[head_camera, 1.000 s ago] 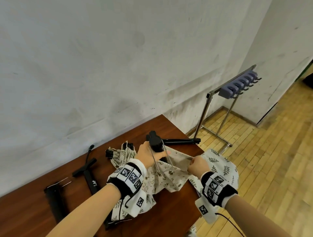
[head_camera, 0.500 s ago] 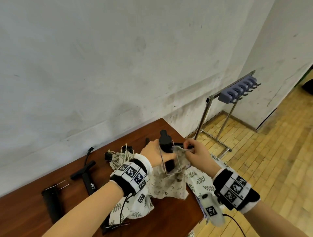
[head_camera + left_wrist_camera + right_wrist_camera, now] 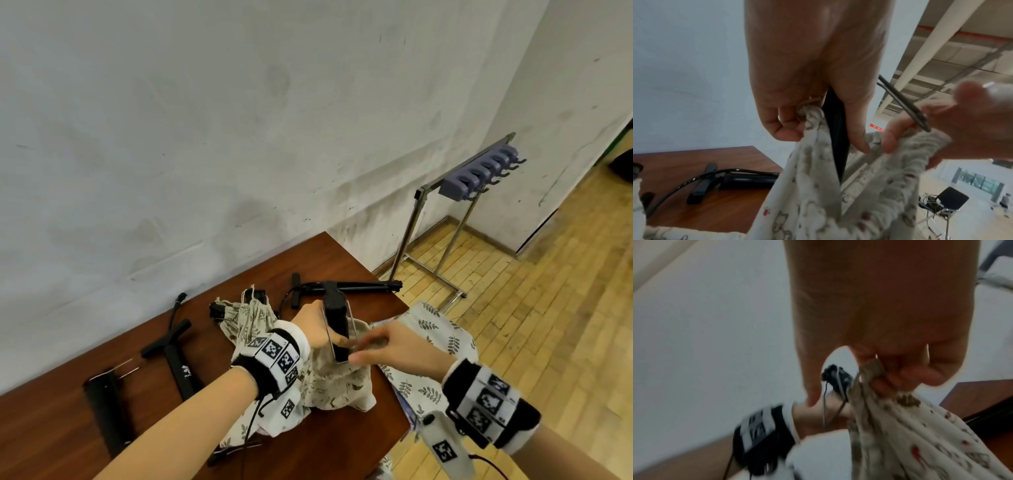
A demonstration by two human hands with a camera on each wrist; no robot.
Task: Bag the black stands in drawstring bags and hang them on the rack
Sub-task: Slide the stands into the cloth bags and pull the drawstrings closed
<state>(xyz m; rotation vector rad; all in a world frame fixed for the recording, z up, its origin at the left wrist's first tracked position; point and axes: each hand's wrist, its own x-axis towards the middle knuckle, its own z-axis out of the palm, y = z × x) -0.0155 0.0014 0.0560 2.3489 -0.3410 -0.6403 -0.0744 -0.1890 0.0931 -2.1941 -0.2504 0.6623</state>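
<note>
A black stand (image 3: pixel 335 317) with a wire loop stands upright over the table's right end, and my left hand (image 3: pixel 317 327) grips it together with the near rim of a cream printed drawstring bag (image 3: pixel 337 385). In the left wrist view the stand (image 3: pixel 835 138) reaches down into the bag's mouth (image 3: pixel 869 170). My right hand (image 3: pixel 383 346) pinches the opposite rim of the bag (image 3: pixel 877 386) and holds the mouth apart. The rest of the bag droops onto the table.
The brown table (image 3: pixel 342 267) also carries a long black stand (image 3: pixel 356 286), a T-shaped stand (image 3: pixel 178 363), a flat black stand (image 3: pixel 106 418) and leaf-print bags (image 3: pixel 251 315), one (image 3: pixel 435 339) hanging over the right edge. The metal rack (image 3: pixel 479 174) with grey hooks stands right, on the wooden floor.
My right hand drew back toward me along the bag's rim, widening the mouth. The stand in my left hand sits slightly lower against the bag.
</note>
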